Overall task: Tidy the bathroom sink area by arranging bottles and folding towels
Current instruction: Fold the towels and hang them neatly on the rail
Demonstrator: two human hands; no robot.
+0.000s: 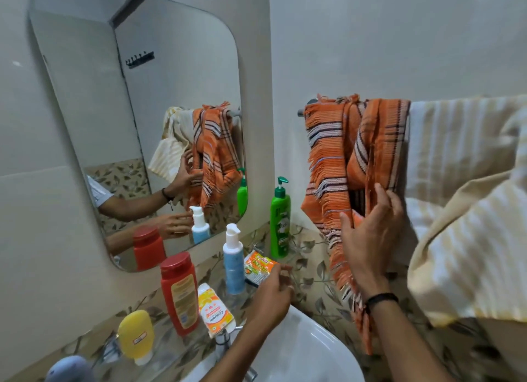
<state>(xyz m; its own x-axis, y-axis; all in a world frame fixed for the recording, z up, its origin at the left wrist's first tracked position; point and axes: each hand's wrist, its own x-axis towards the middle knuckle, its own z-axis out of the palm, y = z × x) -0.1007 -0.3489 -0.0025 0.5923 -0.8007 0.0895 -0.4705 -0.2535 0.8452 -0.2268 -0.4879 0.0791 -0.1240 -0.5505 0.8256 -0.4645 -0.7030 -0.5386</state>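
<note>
Pinched between the left hand's (272,293) thumb and fingers is an orange sachet (258,267), held over the white sink (299,353). Just left of that grip stand a blue pump bottle (233,264), a Centrum pack (215,314) and a red bottle (179,293). Beyond it stands a green pump bottle (280,219). Farther right, the right hand (370,239), fingers spread and loosely curled, touches the orange striped towel (330,153) hanging beside a cream towel (456,182).

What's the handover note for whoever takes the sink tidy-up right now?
Left hand: holds orange sachet over the shelf.
Right hand: open, fingers at the orange towel, no grip visible.
Red, blue, green and yellow bottles stand along the shelf.
Orange towel hangs bunched on the rail; cream towel beside it.
Left: place sachet, fold towels.
</note>
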